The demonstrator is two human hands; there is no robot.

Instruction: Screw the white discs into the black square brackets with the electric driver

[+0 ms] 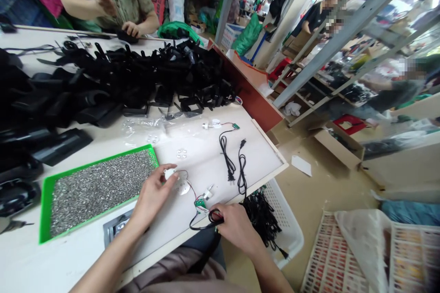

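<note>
My left hand pinches a small white round piece between thumb and fingers, just above the white tabletop. A thin wire loops from that side over a clear round disc. In my right hand, near the table's front edge, is a looped black cable gripped in curled fingers. Beside those fingers lies a green circuit board with thin red and white wires. A small white part with a shaft rests behind the board.
Left of my hands stands a green tray of tiny metal pieces. Black plastic parts pile up behind it. Two black power cords lie to the right. A white basket of cords stands below the edge. Another person works opposite.
</note>
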